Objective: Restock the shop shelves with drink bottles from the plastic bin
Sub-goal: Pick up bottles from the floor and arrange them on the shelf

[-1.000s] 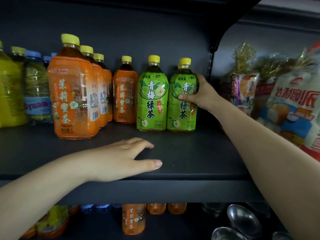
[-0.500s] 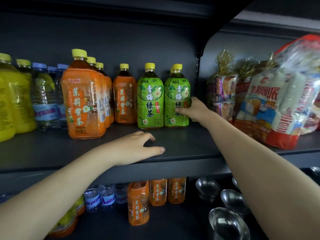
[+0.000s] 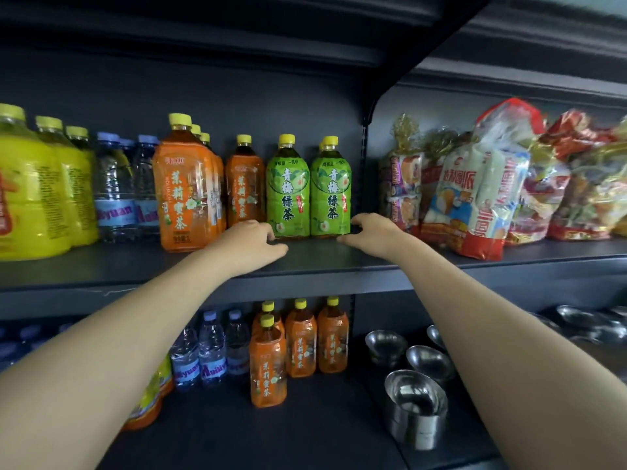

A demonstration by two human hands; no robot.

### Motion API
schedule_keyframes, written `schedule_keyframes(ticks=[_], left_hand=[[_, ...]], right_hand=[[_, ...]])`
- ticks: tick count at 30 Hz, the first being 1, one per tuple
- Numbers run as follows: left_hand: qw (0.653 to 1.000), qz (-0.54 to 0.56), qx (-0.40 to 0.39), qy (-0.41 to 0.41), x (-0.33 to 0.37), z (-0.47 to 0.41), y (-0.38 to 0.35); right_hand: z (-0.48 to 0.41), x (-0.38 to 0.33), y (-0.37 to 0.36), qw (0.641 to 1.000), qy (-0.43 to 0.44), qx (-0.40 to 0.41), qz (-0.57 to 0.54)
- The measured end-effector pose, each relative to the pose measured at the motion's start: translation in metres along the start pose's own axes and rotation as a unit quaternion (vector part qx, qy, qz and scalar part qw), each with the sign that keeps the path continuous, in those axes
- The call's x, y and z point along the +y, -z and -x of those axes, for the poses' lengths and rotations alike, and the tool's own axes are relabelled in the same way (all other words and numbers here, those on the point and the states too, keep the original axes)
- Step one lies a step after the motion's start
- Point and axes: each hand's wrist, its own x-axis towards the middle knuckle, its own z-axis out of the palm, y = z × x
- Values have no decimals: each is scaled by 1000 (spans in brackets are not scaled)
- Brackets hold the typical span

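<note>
We are flanking two upright green bottles (image 3: 308,189) just beyond our loosely curled, empty left hand (image 3: 252,244) and right hand (image 3: 371,234).

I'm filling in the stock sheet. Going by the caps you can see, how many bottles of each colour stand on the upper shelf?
Yellow drink bottles: 3
Clear water bottles: 3
Orange tea bottles: 4
Green tea bottles: 3 (one shows only as a cap behind the right one)
Total: 13
</note>
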Motion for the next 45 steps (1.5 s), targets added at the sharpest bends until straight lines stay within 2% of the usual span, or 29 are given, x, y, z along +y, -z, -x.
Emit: schedule_keyframes(ticks=[7, 12, 18, 24, 31, 36, 45], left_hand=[[999, -31, 15, 20, 32, 57, 21], [997, -62, 18, 45, 67, 121, 16], [993, -75, -17, 95, 101, 205, 6], [988, -85, -26, 125, 111, 262, -6], [988, -88, -36, 120, 107, 319, -37], [984, -123, -87, 94, 91, 372, -67], [982, -94, -130, 101, 78, 429, -145]], right_hand=[[56, -5, 19, 993, 65, -15, 95], [111, 12, 25, 989, 106, -39, 97], [188, 32, 19, 986, 123, -80, 80], [240, 41, 1, 985, 111, -108, 74], [297, 38, -33, 981, 114, -136, 73], [345, 46, -68, 979, 72, -171, 88], [413, 85, -137, 969, 31, -226, 92]])
